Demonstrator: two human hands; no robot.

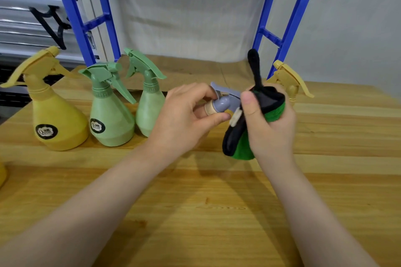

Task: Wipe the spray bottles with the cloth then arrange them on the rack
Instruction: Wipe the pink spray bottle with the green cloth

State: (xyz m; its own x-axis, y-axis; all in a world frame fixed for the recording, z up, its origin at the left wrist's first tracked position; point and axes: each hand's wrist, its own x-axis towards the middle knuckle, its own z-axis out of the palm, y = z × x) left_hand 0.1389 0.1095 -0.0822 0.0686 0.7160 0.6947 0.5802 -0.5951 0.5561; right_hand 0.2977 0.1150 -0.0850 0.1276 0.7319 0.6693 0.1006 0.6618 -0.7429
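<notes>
Spray bottle (224, 102), smooth grey plastic head, held above the wooden table (195, 212).
Left hand (184, 119) curls round its neck, fingertips pinching; right hand (267, 123) grips a plush green, black-edged cloth (238, 143) wrapped against the nozzle.

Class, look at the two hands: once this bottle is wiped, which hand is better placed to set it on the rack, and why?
Probably the left hand: it already grips the grey-topped spray bottle by its neck, so it could carry it to the blue rack without regripping. The right hand is wrapped round the green cloth.
</notes>
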